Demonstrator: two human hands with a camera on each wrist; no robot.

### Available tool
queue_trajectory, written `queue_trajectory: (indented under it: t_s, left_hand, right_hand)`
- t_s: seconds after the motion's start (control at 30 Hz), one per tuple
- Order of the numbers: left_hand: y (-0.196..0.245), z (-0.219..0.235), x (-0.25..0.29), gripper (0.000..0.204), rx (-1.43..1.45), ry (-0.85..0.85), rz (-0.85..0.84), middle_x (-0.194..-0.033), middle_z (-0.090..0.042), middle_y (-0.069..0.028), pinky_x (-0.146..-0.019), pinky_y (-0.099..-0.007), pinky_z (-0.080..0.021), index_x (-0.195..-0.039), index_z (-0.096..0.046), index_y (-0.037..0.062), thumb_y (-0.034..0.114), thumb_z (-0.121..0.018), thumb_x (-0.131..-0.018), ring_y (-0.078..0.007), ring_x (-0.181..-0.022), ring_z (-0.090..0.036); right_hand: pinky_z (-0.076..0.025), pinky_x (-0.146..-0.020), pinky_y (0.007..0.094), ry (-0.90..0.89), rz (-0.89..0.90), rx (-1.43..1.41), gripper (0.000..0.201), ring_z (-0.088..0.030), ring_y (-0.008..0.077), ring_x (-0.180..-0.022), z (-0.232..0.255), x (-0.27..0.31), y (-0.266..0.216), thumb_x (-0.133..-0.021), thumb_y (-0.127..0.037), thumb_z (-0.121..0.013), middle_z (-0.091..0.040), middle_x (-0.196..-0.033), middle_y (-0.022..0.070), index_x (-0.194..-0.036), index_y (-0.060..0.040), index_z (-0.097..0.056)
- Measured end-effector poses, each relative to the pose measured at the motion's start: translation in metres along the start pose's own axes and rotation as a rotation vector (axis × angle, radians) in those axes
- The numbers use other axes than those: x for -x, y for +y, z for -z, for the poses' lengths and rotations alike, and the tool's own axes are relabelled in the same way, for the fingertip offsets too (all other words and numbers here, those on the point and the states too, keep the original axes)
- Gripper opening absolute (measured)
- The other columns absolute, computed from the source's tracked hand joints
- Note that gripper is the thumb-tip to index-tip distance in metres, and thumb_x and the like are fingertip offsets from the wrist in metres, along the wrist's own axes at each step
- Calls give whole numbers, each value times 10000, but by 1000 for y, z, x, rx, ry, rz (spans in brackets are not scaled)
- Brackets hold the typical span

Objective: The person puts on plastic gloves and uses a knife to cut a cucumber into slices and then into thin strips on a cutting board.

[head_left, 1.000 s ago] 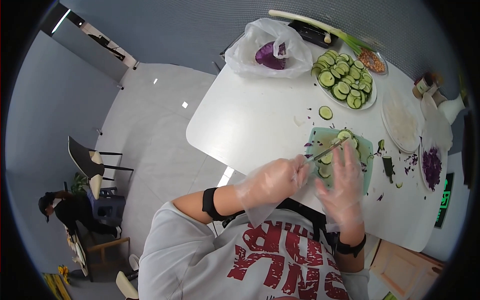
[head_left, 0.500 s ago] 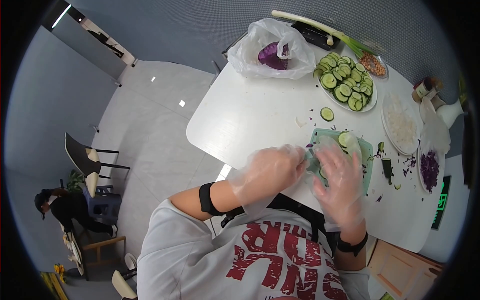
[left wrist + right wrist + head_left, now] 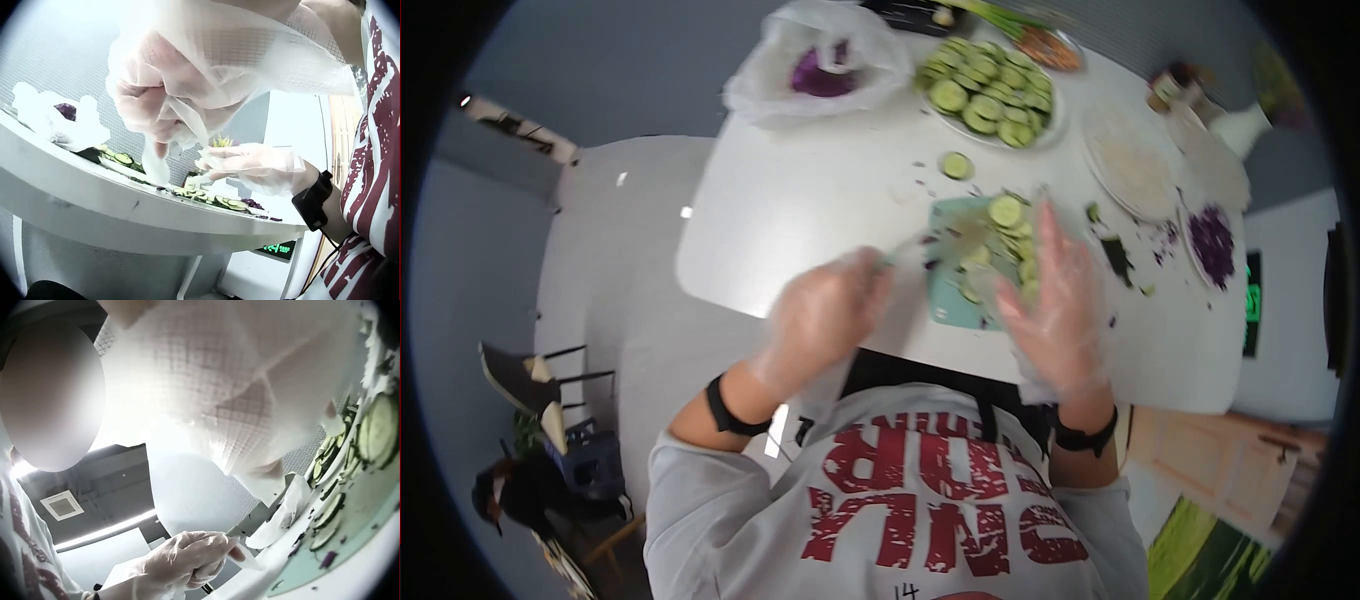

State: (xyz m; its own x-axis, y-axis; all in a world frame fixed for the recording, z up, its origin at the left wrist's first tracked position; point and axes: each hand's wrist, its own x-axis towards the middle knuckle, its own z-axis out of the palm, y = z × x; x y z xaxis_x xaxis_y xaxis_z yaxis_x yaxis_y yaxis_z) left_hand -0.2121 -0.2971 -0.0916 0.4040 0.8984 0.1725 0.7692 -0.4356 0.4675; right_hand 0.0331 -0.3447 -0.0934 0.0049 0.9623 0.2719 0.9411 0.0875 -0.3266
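Observation:
My gloved left hand (image 3: 825, 310) grips a knife (image 3: 965, 240) by its handle, left of the green cutting board (image 3: 953, 305); the blade, blurred, reaches over the board. In the left wrist view the fingers of that hand are curled, with the handle mostly hidden. Cucumber slices (image 3: 1006, 210) lie overlapping along the board's right half. My gloved right hand (image 3: 1060, 300) is at the board's right side beside the slices, its fingers extended and thumb apart. The left wrist view also shows this right hand (image 3: 256, 165) with straight fingers.
A plate of cucumber slices (image 3: 990, 95) stands behind the board, with a loose slice (image 3: 955, 166) nearer. Purple cabbage (image 3: 820, 75) sits in a plastic bag (image 3: 750, 85). To the right are a plate of pale shreds (image 3: 1130, 165), shredded purple cabbage (image 3: 1211, 245) and a cucumber end (image 3: 1116, 258).
The head view has shifted, so the table sits further left and higher. My left hand has drawn slightly away from the board with the knife. My right hand's fingers, bent over the slices before, have straightened.

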Motion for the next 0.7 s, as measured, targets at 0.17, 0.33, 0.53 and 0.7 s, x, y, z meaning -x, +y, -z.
queue_trajectory:
  t_s: [0.17, 0.33, 0.53, 0.7]
  left_hand:
    - [4, -1, -2, 203, 70, -16, 16, -619, -570, -206, -541, -471, -472, -862, -606, 26, 198, -624, -969, -421, -596, -594]
    - [7, -8, 0, 269, 143, -181, 47, -617, -520, -242, -523, -465, -417, -808, -547, -3, 188, -604, -988, -443, -578, -531]
    - [20, -14, -1, 297, 176, -323, 120, -615, -526, -250, -529, -466, -424, -807, -549, -5, 214, -582, -1006, -443, -578, -536]
    - [19, -20, 1, 298, 185, -349, 135, -629, -546, -254, -538, -474, -438, -813, -550, -5, 220, -575, -1007, -446, -591, -553]
  right_hand:
    - [-447, -1033, 472, 53, -142, -283, 840, -535, 422, -1235, 1, 12, 3, -834, -163, -726, -517, -1419, 229, -1538, 0, -297]
    - [-478, -986, 455, 97, -23, -158, 648, -577, 380, -1179, 4, 25, 6, -819, -133, -728, -565, -1352, 190, -1413, -13, -501]
    - [-490, -954, 437, 83, 59, -157, 419, -596, 322, -1137, 1, 37, 14, -798, -133, -730, -598, -1299, 128, -1201, -47, -648]
    - [-488, -944, 434, 60, 80, -151, 341, -597, 296, -1113, -2, 36, 11, -800, -159, -731, -619, -1226, 88, -1122, -69, -663]
